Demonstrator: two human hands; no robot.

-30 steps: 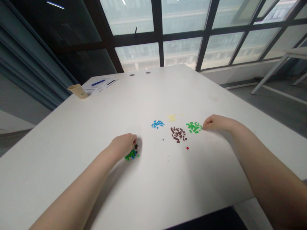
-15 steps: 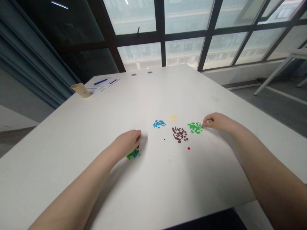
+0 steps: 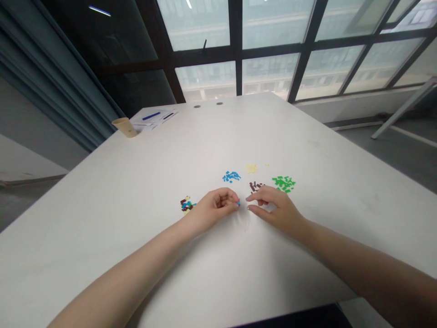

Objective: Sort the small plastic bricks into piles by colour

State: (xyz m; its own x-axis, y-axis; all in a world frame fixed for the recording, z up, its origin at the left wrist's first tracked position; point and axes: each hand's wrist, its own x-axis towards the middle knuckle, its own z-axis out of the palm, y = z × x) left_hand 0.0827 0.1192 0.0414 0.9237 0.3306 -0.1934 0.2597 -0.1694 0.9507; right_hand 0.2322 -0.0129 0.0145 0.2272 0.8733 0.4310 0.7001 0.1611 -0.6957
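Note:
My left hand (image 3: 218, 205) is closed in a pinch, and a small blue brick (image 3: 238, 203) shows at its fingertips. Facing it, my right hand (image 3: 278, 207) has thumb and forefinger apart, with nothing visible between them. Under and behind the right hand lie brown bricks (image 3: 255, 186), partly hidden by it. Green bricks (image 3: 284, 183) are heaped just beyond that hand. A mixed-colour pile (image 3: 186, 205) sits left of my left hand, its near side covered by the wrist. Blue bricks (image 3: 231, 176) and pale yellow bricks (image 3: 251, 168) lie farther out.
A few clear or whitish bits (image 3: 245, 226) lie below the hands on the white table (image 3: 205, 146). At the far left stand a tan paper cup (image 3: 126, 128) and papers (image 3: 150, 122) with a blue pen (image 3: 151, 116). Windows border the far side.
Both hands have come together near the middle: the left moved right from the mixed pile, now with a blue brick, the right moved left from the green bricks and its fingers parted.

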